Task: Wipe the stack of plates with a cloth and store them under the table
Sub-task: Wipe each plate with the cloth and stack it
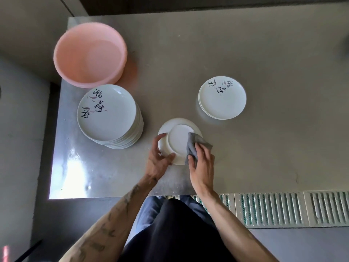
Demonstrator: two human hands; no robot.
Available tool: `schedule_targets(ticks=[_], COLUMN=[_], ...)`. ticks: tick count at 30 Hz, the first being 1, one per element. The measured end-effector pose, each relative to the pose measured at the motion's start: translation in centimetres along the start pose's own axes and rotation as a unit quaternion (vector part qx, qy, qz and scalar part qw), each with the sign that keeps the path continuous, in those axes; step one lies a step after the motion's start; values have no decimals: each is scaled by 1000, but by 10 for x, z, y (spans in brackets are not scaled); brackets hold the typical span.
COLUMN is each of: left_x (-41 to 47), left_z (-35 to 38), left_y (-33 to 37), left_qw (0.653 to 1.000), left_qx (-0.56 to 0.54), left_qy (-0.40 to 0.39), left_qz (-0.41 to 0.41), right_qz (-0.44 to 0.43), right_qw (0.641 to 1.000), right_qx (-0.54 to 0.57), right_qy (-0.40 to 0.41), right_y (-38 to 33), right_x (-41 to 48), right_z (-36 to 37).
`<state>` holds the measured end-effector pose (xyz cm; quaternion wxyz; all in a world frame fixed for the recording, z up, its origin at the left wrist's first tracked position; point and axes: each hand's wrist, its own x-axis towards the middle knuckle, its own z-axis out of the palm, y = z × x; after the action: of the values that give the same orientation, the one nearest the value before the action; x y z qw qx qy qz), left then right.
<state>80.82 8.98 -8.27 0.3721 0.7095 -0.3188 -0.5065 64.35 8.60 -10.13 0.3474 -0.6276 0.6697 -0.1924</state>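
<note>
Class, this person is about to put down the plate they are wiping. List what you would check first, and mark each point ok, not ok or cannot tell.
1. Grip: the left hand curls round the rim of the plate. Ok.
2. Cloth: the right hand holds the cloth against the plate's underside. Ok.
3. Both faces wiped: only the underside shows. Cannot tell.
4. Landing spot: the small pile has nothing on top. Ok.
5. Way there: bare table lies between the plate and that pile. Ok.
6. Space under the table: out of view. Cannot tell.
</note>
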Motion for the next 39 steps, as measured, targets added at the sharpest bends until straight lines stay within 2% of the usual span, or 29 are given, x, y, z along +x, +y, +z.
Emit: schedule_targets(ticks=[5, 10, 15, 19, 25, 33, 39], left_x=[8, 6, 10, 9, 4, -1, 5], left_z=[-10, -1, -4, 5, -2, 8, 5], left_y=[3, 4, 1, 3, 0, -5, -4], left_qw=[1000, 1000, 1000, 999, 999, 998, 1000], left_qx=[0, 4, -5, -28, 0, -30, -2], left_qy=[-14, -8, -10, -2, -42, -28, -11], left_qz=[-8, -17, -12, -17, -23, -45, -10], right_qz=[-8, -11, -3, 12, 15, 17, 21], right_qw=[1000, 1000, 999, 1000, 1000, 1000, 1000], right_qx=[12, -13, 14, 15, 15, 21, 15], right_qy=[-16, -15, -36, -13, -11, 8, -1], right_y=[7, -7, 5, -9, 0, -7, -2], right_x=[26, 3, 22, 5, 15, -7, 5], right_z=[-17, -6, -21, -11, -24, -11, -14])
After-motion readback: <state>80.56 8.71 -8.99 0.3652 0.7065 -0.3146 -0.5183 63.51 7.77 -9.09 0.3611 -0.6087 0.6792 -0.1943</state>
